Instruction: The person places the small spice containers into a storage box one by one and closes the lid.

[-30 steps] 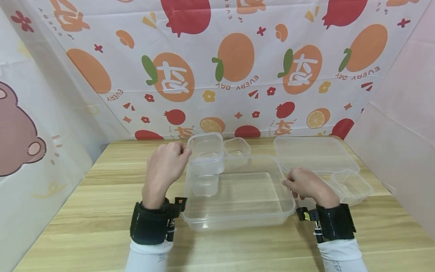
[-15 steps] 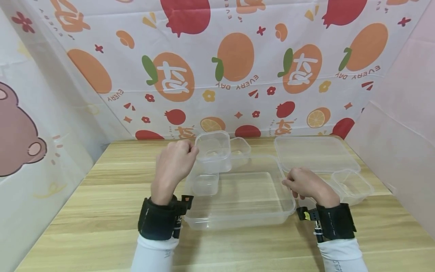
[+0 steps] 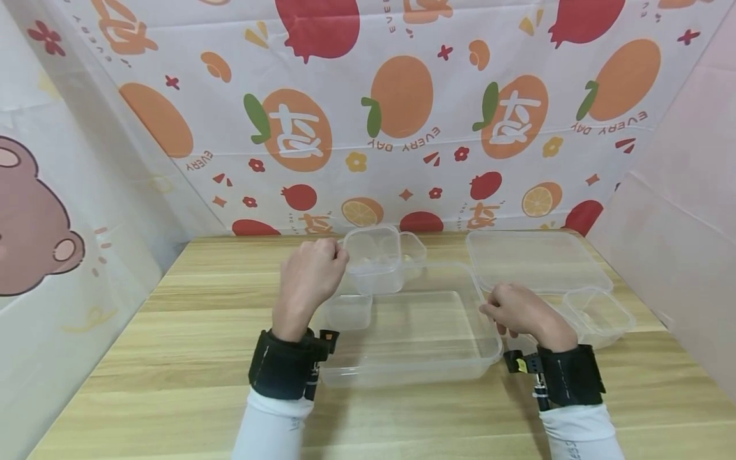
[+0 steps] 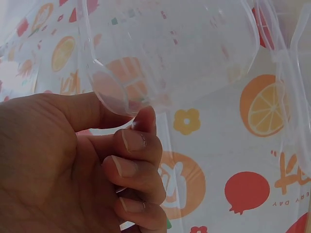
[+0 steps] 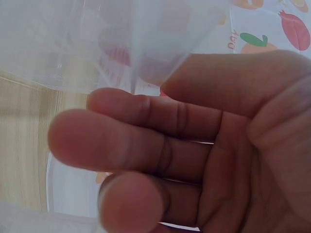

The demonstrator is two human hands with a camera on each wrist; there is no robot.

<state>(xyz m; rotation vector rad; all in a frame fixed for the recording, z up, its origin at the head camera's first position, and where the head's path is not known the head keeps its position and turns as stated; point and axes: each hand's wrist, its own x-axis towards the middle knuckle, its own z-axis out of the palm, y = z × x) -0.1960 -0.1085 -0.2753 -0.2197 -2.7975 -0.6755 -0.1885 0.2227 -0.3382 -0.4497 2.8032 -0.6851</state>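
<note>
The right hand (image 3: 520, 313) curls its fingers over the right rim of the tray (image 3: 411, 358) on the bench (image 3: 172, 358). A small tub (image 3: 347, 312) sits in the tray's left end. Farther back, the left hand (image 3: 310, 276) pinches a cup (image 3: 374, 260) by its rim, held above the tray's far left corner.
</note>
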